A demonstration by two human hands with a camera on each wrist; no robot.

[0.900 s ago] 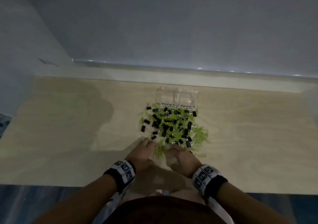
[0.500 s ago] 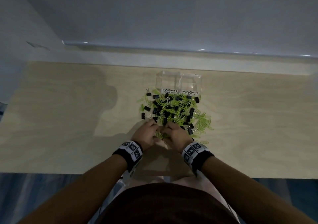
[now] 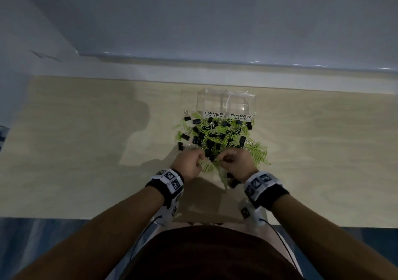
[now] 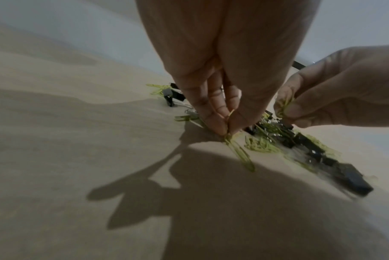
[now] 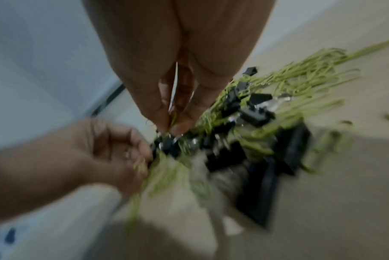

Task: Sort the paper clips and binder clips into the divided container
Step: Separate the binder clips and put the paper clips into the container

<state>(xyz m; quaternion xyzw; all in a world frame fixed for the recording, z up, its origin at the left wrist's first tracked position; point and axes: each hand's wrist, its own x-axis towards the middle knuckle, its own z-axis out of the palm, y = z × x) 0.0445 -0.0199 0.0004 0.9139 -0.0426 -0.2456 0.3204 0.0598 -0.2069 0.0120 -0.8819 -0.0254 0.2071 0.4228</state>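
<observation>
A mixed pile of green paper clips and black binder clips lies on the wooden table, just in front of a clear divided container labelled PAPER CLIPS on the left and BINDER CLIPS on the right; both compartments look empty. My left hand is at the pile's near edge and pinches green paper clips between thumb and fingertips. My right hand is beside it, fingers curled, pinching a small bunch of green paper clips.
The light wooden table stretches wide to both sides of the pile. A pale ledge and wall run along its far edge. Loose clips lie near my right wrist. My shadow falls on the left.
Both hands have moved forward from the table's near edge into the near side of the pile and have closed their fingertips on green paper clips.
</observation>
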